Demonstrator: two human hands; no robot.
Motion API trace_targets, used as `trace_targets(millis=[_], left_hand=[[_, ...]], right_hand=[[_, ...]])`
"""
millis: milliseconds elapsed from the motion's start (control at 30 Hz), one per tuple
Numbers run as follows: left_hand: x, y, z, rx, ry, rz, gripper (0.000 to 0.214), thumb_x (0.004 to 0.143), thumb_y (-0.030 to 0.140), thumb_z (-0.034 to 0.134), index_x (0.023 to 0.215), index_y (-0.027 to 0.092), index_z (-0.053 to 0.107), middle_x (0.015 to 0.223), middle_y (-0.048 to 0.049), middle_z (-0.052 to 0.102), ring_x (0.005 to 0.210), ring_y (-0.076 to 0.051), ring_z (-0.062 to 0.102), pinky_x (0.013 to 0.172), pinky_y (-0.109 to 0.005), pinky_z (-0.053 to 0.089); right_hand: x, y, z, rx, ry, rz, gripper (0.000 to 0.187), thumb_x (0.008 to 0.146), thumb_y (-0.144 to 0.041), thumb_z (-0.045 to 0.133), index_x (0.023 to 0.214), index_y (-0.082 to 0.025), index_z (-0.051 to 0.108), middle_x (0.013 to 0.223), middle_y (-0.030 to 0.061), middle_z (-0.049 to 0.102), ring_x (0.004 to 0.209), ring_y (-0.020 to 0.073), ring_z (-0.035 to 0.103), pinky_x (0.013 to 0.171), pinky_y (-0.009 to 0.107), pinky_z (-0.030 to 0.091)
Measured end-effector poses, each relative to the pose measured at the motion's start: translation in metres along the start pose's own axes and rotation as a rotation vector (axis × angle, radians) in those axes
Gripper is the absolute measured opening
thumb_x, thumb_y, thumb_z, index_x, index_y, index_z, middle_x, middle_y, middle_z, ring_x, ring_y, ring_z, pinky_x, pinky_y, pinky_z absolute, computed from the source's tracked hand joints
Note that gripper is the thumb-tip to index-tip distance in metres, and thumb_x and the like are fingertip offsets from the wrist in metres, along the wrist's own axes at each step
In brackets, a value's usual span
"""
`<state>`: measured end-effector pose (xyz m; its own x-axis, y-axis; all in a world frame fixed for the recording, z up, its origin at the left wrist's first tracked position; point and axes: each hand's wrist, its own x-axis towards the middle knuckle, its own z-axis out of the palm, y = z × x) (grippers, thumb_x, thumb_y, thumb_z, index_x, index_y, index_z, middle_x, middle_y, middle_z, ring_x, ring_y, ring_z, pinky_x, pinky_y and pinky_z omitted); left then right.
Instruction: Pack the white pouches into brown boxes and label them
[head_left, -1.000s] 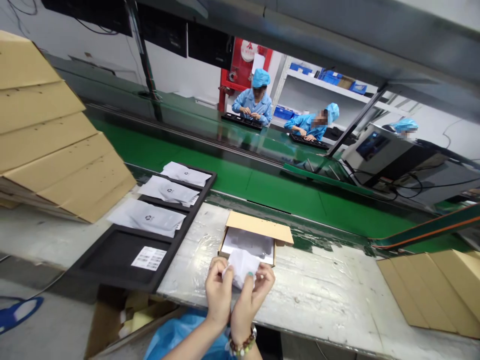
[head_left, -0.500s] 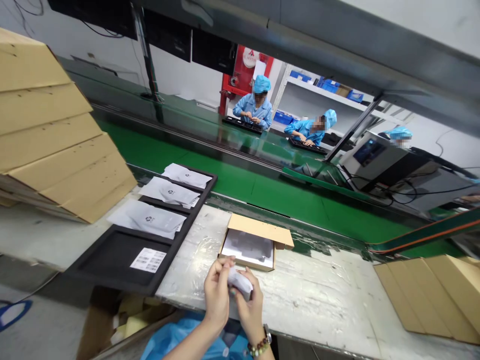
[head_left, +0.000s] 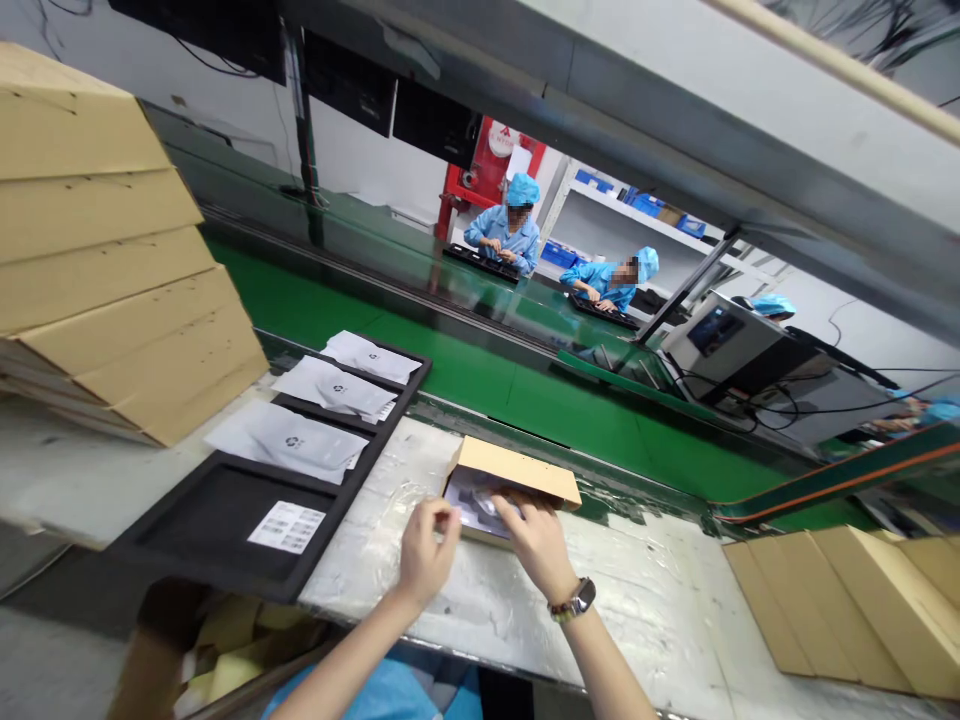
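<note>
A small open cardboard box (head_left: 517, 458) with its lid flap raised stands on the bench in front of me. My right hand (head_left: 536, 540) reaches into it, fingers curled on a small packet in whitish wrapping (head_left: 484, 503); its fingertips are partly hidden. At the box's front left corner, my left hand (head_left: 427, 555) is held with fingers curled and nothing seen in them. To its left lies a black tray (head_left: 337, 510) with several grey-white bags (head_left: 289, 440) in its compartments and a label sheet (head_left: 286, 526) near its front.
Cardboard boxes are stacked at the left (head_left: 97, 260) and right (head_left: 847, 600). A green conveyor belt (head_left: 465, 375) runs behind the bench. Below the tray is a carton with yellowish pieces (head_left: 240, 650). Across the belt, co-workers in blue (head_left: 502, 235) handle black trays.
Both hands held the wrapped packet in front of the box. Now the right hand has carried it into the box, and the left hand has let go and moved slightly left.
</note>
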<state>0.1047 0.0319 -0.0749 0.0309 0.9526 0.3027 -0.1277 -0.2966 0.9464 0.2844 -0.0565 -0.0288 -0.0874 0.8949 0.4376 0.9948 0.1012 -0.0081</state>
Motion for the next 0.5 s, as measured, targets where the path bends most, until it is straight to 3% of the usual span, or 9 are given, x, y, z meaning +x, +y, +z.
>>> trace_targets(millis=[67,167,267,367,500], left_hand=[[0.001,-0.008,0.005,0.074,-0.150,0.057,0.035,0.070,0.042,0.082,0.092,0.021,0.064,0.093,-0.0057,0.069,0.097,-0.029,0.063,0.101,-0.049,0.043],[-0.004,-0.023,0.012,0.277,-0.259,0.147,0.053,0.071,0.033,0.081,0.117,0.021,0.059,0.120,-0.0094,0.066,0.121,-0.034,0.055,0.114,-0.060,0.031],[-0.010,-0.037,0.014,0.418,-0.279,0.183,0.058,0.079,0.029,0.074,0.131,0.021,0.047,0.131,-0.0116,0.059,0.130,-0.034,0.049,0.111,-0.059,0.037],[-0.013,-0.045,0.014,0.523,-0.276,0.217,0.069,0.078,0.037,0.077,0.134,0.020,0.041,0.130,-0.0137,0.058,0.129,-0.035,0.050,0.106,-0.056,0.045],[-0.013,-0.046,0.016,0.603,-0.281,0.236,0.075,0.076,0.043,0.079,0.135,0.019,0.038,0.129,-0.0156,0.057,0.127,-0.037,0.052,0.104,-0.056,0.046]], right_hand=[[0.007,0.003,0.002,-0.011,-0.032,-0.049,0.053,0.094,-0.009,0.054,0.139,-0.036,0.053,0.114,0.0083,0.068,0.101,0.0246,0.066,0.087,0.038,0.054],[0.010,-0.003,0.011,-0.020,-0.061,-0.090,0.052,0.093,-0.015,0.062,0.141,-0.035,0.052,0.119,0.0097,0.067,0.105,0.0258,0.065,0.089,0.038,0.054],[0.010,-0.008,0.021,0.004,-0.082,-0.079,0.052,0.092,-0.019,0.065,0.141,-0.031,0.051,0.118,0.0105,0.068,0.105,0.0267,0.066,0.088,0.038,0.055],[0.012,-0.006,0.026,0.052,-0.091,-0.027,0.053,0.093,-0.017,0.061,0.143,-0.028,0.049,0.122,0.0123,0.067,0.106,0.0277,0.066,0.089,0.040,0.055],[0.019,0.004,0.025,0.170,-0.095,-0.004,0.048,0.090,-0.018,0.060,0.136,-0.033,0.057,0.125,0.0056,0.068,0.110,0.0255,0.066,0.093,0.039,0.053]])
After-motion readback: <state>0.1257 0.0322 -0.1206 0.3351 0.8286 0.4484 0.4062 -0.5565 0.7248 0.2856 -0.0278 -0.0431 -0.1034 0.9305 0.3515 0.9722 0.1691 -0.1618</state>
